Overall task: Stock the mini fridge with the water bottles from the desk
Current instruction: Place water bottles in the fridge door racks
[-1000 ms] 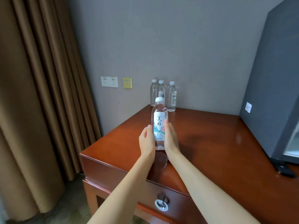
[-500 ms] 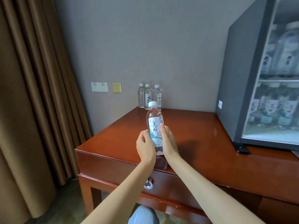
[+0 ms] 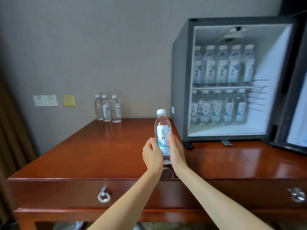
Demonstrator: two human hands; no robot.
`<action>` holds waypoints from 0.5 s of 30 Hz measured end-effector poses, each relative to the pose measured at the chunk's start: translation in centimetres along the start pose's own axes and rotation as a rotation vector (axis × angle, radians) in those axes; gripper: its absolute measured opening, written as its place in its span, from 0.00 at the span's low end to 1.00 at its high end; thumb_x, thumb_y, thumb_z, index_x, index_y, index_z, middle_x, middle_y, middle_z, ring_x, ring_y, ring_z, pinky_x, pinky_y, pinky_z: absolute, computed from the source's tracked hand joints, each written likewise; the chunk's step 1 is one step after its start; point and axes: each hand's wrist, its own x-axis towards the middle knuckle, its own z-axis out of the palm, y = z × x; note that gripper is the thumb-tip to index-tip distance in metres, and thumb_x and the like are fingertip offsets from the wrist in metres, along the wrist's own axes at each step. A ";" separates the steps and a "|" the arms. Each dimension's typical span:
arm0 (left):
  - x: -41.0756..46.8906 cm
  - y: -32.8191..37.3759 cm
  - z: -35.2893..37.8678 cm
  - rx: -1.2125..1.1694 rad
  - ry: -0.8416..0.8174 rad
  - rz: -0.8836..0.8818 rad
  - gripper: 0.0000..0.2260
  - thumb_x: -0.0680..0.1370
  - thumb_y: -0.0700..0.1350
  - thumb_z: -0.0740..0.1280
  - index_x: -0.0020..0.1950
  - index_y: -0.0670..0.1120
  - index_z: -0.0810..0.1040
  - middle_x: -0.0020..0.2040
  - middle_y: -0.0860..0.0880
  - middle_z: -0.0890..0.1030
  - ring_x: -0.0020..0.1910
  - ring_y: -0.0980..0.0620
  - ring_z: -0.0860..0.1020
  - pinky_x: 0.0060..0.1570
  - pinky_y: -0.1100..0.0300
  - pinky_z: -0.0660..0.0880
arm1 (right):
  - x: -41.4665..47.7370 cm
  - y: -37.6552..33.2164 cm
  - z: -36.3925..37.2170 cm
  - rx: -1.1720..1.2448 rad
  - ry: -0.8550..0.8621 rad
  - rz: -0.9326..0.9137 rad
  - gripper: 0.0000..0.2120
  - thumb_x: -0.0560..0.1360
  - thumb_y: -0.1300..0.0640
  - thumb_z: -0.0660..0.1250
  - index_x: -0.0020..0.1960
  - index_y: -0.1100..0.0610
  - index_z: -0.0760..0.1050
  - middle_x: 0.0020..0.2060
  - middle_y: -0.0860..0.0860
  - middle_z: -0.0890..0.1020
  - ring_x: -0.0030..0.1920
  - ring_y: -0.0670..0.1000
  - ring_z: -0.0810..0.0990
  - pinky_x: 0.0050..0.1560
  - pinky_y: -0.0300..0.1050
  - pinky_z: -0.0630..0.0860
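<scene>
A clear water bottle (image 3: pixel 163 130) with a white cap and a printed label stands upright between my hands, above the desk's front edge. My left hand (image 3: pixel 152 155) grips its left side and my right hand (image 3: pixel 176 151) grips its right side. Three more bottles (image 3: pixel 107 110) stand together at the back of the red-brown desk (image 3: pixel 99 151), against the wall. The mini fridge (image 3: pixel 232 80) sits on the desk at the right with its door (image 3: pixel 297 113) swung open. Both fridge shelves hold rows of several bottles, with a gap at the right end of each.
Wall sockets (image 3: pixel 45 100) and a yellow plate (image 3: pixel 69 100) are on the grey wall at the left. Brown curtains (image 3: pixel 10 130) hang at the far left. Ring pulls (image 3: pixel 104 196) sit on the desk drawers below the front edge.
The view has swung right, so the open fridge interior now shows in full. Both hands have carried the bottle to the right, towards the fridge, still holding it upright.
</scene>
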 end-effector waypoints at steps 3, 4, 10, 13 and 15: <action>-2.1 0.2 4.1 -0.009 -0.098 0.019 0.19 0.84 0.46 0.54 0.36 0.45 0.76 0.32 0.52 0.78 0.28 0.59 0.73 0.30 0.64 0.68 | -0.4 -1.2 -4.8 -0.042 0.102 -0.008 0.11 0.80 0.44 0.60 0.50 0.47 0.79 0.46 0.49 0.85 0.46 0.49 0.85 0.43 0.43 0.80; -2.9 0.3 5.5 -0.010 -0.134 0.020 0.19 0.83 0.45 0.54 0.35 0.45 0.76 0.31 0.53 0.78 0.28 0.59 0.71 0.30 0.64 0.67 | -0.5 -1.6 -6.5 -0.068 0.139 -0.013 0.12 0.80 0.45 0.60 0.50 0.48 0.79 0.46 0.51 0.85 0.47 0.51 0.85 0.45 0.45 0.80; -8.6 0.2 13.3 -0.024 -0.330 -0.009 0.19 0.83 0.43 0.54 0.32 0.41 0.68 0.27 0.52 0.71 0.27 0.57 0.64 0.31 0.61 0.61 | -2.2 -3.8 -16.2 -0.209 0.311 -0.067 0.11 0.82 0.49 0.57 0.47 0.50 0.76 0.44 0.52 0.83 0.43 0.43 0.83 0.44 0.37 0.79; -11.2 0.4 16.7 -0.051 -0.412 -0.006 0.19 0.83 0.44 0.54 0.34 0.37 0.69 0.31 0.44 0.72 0.31 0.51 0.66 0.35 0.55 0.63 | -3.2 -5.1 -20.2 -0.218 0.376 -0.075 0.11 0.82 0.50 0.57 0.50 0.50 0.76 0.44 0.49 0.83 0.41 0.38 0.82 0.42 0.32 0.76; -12.8 0.7 18.7 -0.057 -0.455 0.006 0.20 0.83 0.45 0.55 0.32 0.42 0.68 0.30 0.47 0.72 0.30 0.52 0.66 0.34 0.56 0.62 | -4.0 -5.8 -22.4 -0.236 0.414 -0.065 0.11 0.82 0.48 0.56 0.52 0.50 0.77 0.49 0.52 0.84 0.49 0.46 0.84 0.52 0.42 0.79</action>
